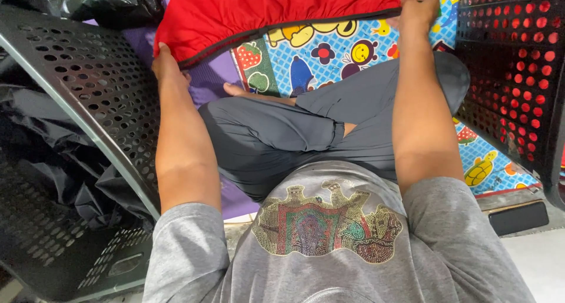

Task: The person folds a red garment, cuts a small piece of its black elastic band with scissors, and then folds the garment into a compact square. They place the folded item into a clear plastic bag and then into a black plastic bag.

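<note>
A red garment [265, 11] with a dark trimmed edge is stretched across the top of the view, over a colourful cartoon-print play mat [329, 50]. My left hand [166, 64] grips its edge at the left end. At the right end, my right hand [418, 8] pinches the same edge. Both arms reach forward over my crossed legs in dark grey trousers [282, 138]. I am sitting on the floor, and a bare foot [247, 93] shows between the legs.
A black perforated plastic basket [88, 97] stands at my left with dark cloth [53, 173] inside. Another perforated crate [512, 73], with red showing through its holes, stands at my right. A purple mat [206, 79] lies under the play mat.
</note>
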